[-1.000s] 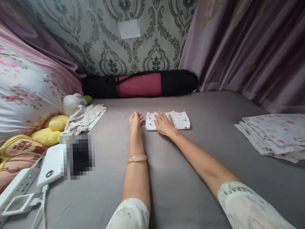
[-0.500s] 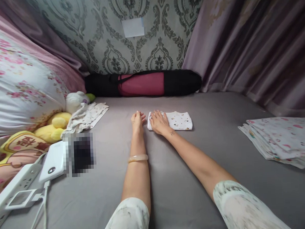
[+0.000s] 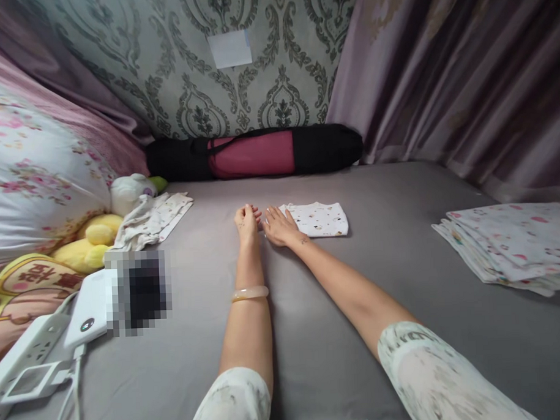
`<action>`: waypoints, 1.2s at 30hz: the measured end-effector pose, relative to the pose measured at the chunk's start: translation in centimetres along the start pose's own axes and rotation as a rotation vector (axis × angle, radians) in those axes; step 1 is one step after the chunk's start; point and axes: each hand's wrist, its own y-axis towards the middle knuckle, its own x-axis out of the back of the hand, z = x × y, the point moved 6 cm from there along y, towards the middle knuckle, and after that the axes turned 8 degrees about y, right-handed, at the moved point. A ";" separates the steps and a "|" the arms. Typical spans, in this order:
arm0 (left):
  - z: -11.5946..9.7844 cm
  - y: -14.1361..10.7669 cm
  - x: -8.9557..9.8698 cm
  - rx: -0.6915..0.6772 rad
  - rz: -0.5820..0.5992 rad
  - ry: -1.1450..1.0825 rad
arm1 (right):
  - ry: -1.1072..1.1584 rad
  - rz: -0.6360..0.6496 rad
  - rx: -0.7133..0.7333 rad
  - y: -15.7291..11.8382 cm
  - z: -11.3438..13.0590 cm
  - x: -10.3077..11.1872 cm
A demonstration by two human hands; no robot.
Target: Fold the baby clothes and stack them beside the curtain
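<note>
A folded white cloth [image 3: 324, 221] with small printed figures lies flat on the grey bed sheet [image 3: 208, 267]. My right hand [image 3: 280, 227] rests palm down across its left end, fingers stretched out, and covers that edge. Just left of it is my left hand [image 3: 247, 220], turned on its side with loosely curled fingers that are slightly apart. Nothing shows in the left hand, and it sits beside the cloth without visibly touching it. A pale bangle [image 3: 250, 293] circles the left forearm.
Folded printed cloths [image 3: 515, 244] are stacked at right. A crumpled cloth [image 3: 147, 221], plush toys [image 3: 90, 241], a white power bank [image 3: 90, 308] and a power strip [image 3: 32, 350] with cables lie left. A long black and pink bag [image 3: 255, 154] lies along the patterned wall.
My right hand has slid a little left over the cloth, now covering its left edge. My left hand stays much the same. The whole view has shifted slightly.
</note>
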 end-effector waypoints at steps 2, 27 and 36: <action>-0.5 -0.3 -0.7 -0.060 0.027 0.031 | 0.026 -0.043 -0.009 -0.5 -0.6 1.3; 0.9 -3.3 -7.2 -0.519 0.382 1.231 | -0.070 -0.083 -0.211 -4.3 -13.3 5.5; 0.4 -2.7 -6.5 -0.570 0.330 1.401 | -0.119 -0.171 -0.217 -4.4 -15.1 6.9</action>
